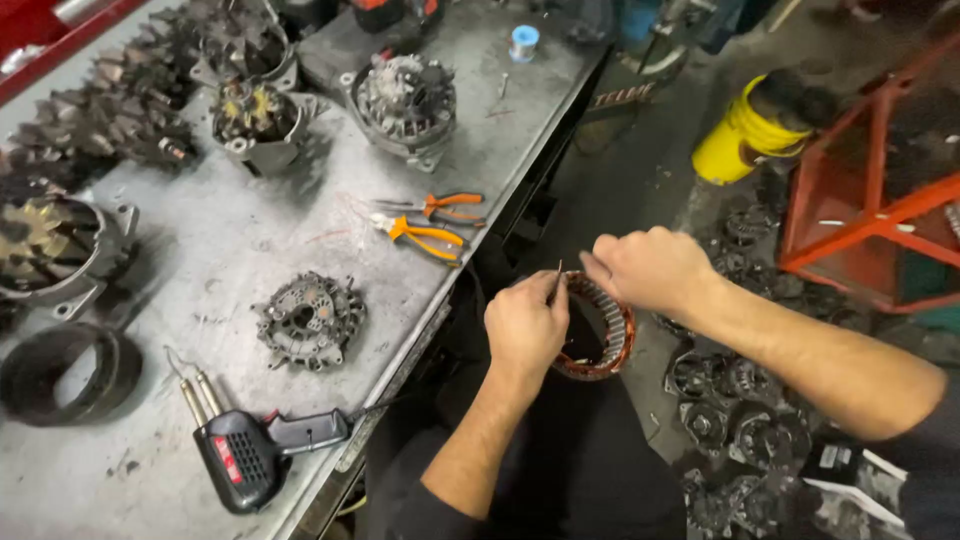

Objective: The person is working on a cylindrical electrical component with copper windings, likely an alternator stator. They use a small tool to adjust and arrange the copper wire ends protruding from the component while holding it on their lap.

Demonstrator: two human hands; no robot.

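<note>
Stator ring (604,330) with copper windings, being held off the bench edge, above the lap, between both hands. Left hand (524,326) gripping the near side of the ring, fingers curled around its rim, a thin wire lead (558,280) sticking up just beside the thumb. Right hand (648,268) closing over the far upper rim, fingertips pinching at the winding beside that lead.

Lying nearest on the grey workbench (250,240): black soldering gun (245,450) with red label, tip pointing away. Resting just beyond it: dark cast end plate (308,320), flat on the bench; black ring (65,372) sitting at the left edge. Lying farther on, near the bench edge: two orange-handled pliers (428,228), side by side. Standing toward the far end: alternator housings (402,102) and a row of rotors (130,105). Sitting on the floor to the right: piled dark alternator parts (740,420), yellow bucket (745,135), red metal frame (870,190).
</note>
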